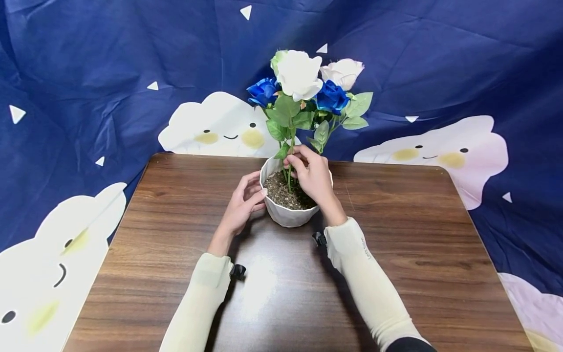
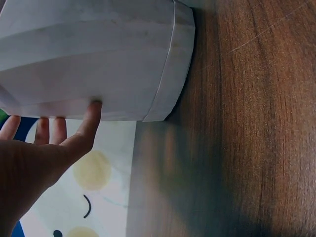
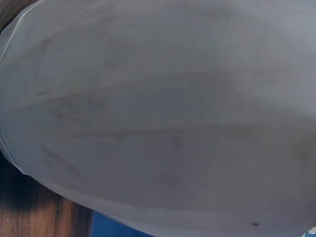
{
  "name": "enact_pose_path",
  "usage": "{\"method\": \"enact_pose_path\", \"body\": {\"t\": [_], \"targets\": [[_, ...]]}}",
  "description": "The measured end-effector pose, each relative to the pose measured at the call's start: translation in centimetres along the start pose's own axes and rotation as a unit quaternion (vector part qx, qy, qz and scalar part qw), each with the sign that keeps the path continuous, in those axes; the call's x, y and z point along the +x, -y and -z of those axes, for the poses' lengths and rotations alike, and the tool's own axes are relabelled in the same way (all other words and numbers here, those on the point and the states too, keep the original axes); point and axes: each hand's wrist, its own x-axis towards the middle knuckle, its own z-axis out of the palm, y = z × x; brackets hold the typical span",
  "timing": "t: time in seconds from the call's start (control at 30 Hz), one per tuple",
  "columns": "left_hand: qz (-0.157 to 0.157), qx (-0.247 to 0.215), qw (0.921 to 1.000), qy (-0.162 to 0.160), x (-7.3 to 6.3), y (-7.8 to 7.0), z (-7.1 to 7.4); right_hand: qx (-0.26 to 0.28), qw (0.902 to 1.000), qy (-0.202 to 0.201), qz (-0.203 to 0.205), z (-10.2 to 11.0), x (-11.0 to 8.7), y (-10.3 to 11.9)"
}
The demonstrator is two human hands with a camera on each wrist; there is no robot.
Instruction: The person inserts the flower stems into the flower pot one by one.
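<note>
A white faceted flowerpot (image 1: pixel 291 218) holds soil (image 1: pixel 281 188) and stands upright on the table. Artificial roses rise from it: a large white rose (image 1: pixel 300 76) in front, a paler rose (image 1: pixel 344 73) behind and two blue roses (image 1: pixel 332 97). With thumb and fingertips, my right hand (image 1: pixel 313 175) pinches a green stem (image 1: pixel 290 178) low down, just above the soil. My left hand (image 1: pixel 241 203) rests against the pot's left side. In the left wrist view, its spread fingers and thumb (image 2: pixel 89 123) touch the pot wall (image 2: pixel 113 74). Pot wall (image 3: pixel 163 123) fills the right wrist view, hiding the right hand there.
The brown wooden table (image 1: pixel 176 244) has its back edge just behind the pot. A dark blue cloth (image 1: pixel 110 58) with printed clouds and white triangles hangs behind. Green leaves (image 1: pixel 358 105) spread out to the right above the pot.
</note>
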Motion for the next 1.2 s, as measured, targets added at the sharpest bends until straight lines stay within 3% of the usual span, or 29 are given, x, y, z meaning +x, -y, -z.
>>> {"method": "enact_pose_path", "body": {"t": [0.37,0.7,1.2], "targets": [[-0.006,-0.004,1.0,0.003,-0.06,-0.08,-0.08,-0.083,0.995,-0.024,0.05,0.07,-0.11,-0.36],[-0.003,-0.001,1.0,0.0,-0.02,-0.09,0.19,-0.101,0.9926,-0.03,0.06,0.05,-0.01,-0.66],[-0.005,-0.006,1.0,0.0,-0.47,-0.09,0.59,-0.096,0.9943,-0.018,0.041,-0.39,-0.11,-0.3]]}}
